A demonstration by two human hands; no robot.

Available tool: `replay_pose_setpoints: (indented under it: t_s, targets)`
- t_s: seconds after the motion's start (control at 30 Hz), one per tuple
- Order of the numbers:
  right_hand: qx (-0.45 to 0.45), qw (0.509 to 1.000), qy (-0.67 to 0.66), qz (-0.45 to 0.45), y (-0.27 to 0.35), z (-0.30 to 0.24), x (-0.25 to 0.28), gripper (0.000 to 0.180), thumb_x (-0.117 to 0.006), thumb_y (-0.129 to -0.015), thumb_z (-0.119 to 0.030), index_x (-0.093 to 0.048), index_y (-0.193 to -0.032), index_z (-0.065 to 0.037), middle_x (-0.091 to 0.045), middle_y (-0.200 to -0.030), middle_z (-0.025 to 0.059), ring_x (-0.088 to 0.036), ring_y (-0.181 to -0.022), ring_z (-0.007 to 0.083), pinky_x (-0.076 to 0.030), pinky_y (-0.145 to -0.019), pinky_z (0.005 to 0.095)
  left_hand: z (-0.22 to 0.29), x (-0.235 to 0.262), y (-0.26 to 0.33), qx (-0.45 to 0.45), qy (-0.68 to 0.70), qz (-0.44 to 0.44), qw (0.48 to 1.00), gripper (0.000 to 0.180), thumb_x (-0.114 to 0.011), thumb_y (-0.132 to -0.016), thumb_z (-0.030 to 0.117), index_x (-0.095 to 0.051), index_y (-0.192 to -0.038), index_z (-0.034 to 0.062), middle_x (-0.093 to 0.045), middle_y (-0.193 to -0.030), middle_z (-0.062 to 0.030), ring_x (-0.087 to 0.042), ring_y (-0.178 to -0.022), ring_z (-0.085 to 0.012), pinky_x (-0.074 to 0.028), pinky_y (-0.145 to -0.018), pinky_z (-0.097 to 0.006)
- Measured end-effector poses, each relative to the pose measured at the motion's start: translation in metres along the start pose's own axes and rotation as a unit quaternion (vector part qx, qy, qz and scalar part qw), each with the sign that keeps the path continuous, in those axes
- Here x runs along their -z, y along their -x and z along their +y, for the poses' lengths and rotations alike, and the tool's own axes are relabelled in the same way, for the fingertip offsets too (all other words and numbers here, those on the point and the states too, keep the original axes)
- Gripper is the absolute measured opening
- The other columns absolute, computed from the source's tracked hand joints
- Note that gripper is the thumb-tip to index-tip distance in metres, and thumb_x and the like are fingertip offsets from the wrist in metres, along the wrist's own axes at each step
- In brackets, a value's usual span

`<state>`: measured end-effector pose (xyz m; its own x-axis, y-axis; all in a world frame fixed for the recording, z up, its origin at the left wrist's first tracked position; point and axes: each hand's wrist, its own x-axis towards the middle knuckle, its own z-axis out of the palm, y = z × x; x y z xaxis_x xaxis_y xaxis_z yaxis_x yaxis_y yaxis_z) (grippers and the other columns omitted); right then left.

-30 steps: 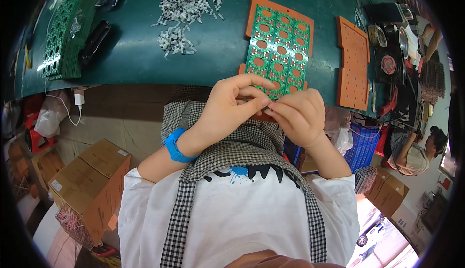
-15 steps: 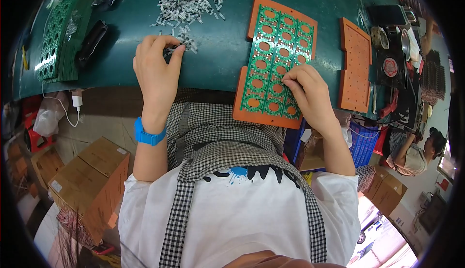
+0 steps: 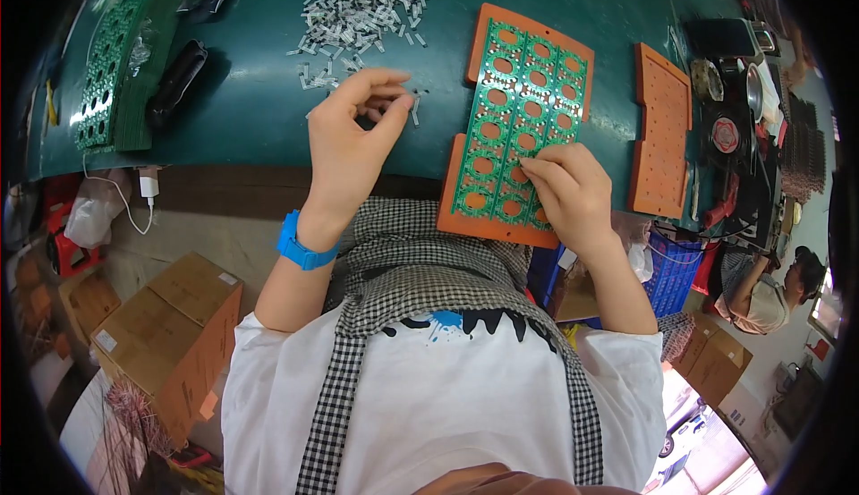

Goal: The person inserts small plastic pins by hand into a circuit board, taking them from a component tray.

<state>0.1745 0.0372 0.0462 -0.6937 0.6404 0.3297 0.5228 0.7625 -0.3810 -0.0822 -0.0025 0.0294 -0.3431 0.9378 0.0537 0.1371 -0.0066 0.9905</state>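
My left hand (image 3: 358,133), with a blue wristband, hovers over the green table between the pile and the board. Its fingers are curled together, and a small clear stick-like part (image 3: 415,112) shows at the thumb tip. My right hand (image 3: 570,193) rests at the right side of a green circuit-board panel (image 3: 511,119) with rows of round cutouts. Thumb and forefinger are pinched against the panel; whatever lies between them is too small to make out. Under the panel is an orange tray (image 3: 458,213). The pile of small clear parts (image 3: 362,8) lies beyond my left hand.
A second orange tray (image 3: 660,128) lies to the right, near a black device (image 3: 723,133) and tins. Stacked green boards (image 3: 125,66) and a black case (image 3: 177,76) stand at left. Cardboard boxes (image 3: 170,307) and a blue crate (image 3: 667,271) are below table level. Another person (image 3: 761,294) sits far right.
My left hand has moved right, away from the pile toward the board, with a small clear part at its fingertips. My right hand has shifted slightly down the panel, still pinched.
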Motion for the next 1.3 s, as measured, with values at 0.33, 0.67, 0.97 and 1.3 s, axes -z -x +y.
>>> replay_pose_setpoints:
  t_s: [0.33,0.67,0.97,1.3]
  targets:
    - [-0.182,0.928,-0.316,-0.082,-0.072,-0.019,-0.012,0.031,-0.073,-0.079,-0.007,-0.065,-0.109,0.0,-0.065,-0.09,0.0049,-0.056,-0.064,0.0089,-0.045,-0.058,0.0227,0.002,-0.012,0.002,0.077,0.193,-0.1,0.973,0.031,-0.06,-0.088,-0.004,-0.059,-0.118,-0.0032,-0.067,-0.098,-0.0089,-0.066,-0.089,-0.014,-0.053,-0.082,-0.025]
    - [-0.202,0.929,-0.304,-0.066,-0.085,-0.018,-0.02,0.017,-0.072,-0.081,-0.007,-0.067,-0.096,0.0,-0.062,-0.076,0.0058,-0.059,-0.063,0.01,-0.045,-0.055,0.0235,0.001,-0.012,-0.007,0.081,0.238,-0.122,0.96,0.03,-0.06,-0.089,-0.003,-0.059,-0.119,-0.0024,-0.066,-0.096,-0.0086,-0.065,-0.088,-0.0131,-0.052,-0.082,-0.024]
    - [-0.297,0.85,-0.429,-0.065,-0.092,-0.015,-0.013,0.011,-0.07,-0.086,-0.009,-0.067,-0.09,0.0,-0.064,-0.076,0.0004,-0.057,-0.064,0.0051,-0.045,-0.056,0.0207,0.004,-0.005,-0.013,-0.194,-0.295,0.024,0.935,0.029,-0.066,-0.082,0.002,-0.066,-0.111,0.0037,-0.062,-0.113,-0.0125,-0.057,-0.109,-0.0277,-0.046,-0.092,-0.038]
    - [-0.182,0.934,-0.3,-0.069,-0.066,-0.032,-0.001,0.024,-0.073,-0.08,-0.008,-0.068,-0.103,-0.003,-0.064,-0.08,0.0025,-0.055,-0.063,0.007,-0.043,-0.052,0.0222,0.01,-0.021,0.0,0.12,0.31,-0.104,0.937,0.02,-0.07,-0.084,0.004,-0.067,-0.103,-0.0003,-0.069,-0.087,-0.009,-0.065,-0.079,-0.0148,-0.053,-0.072,-0.026]
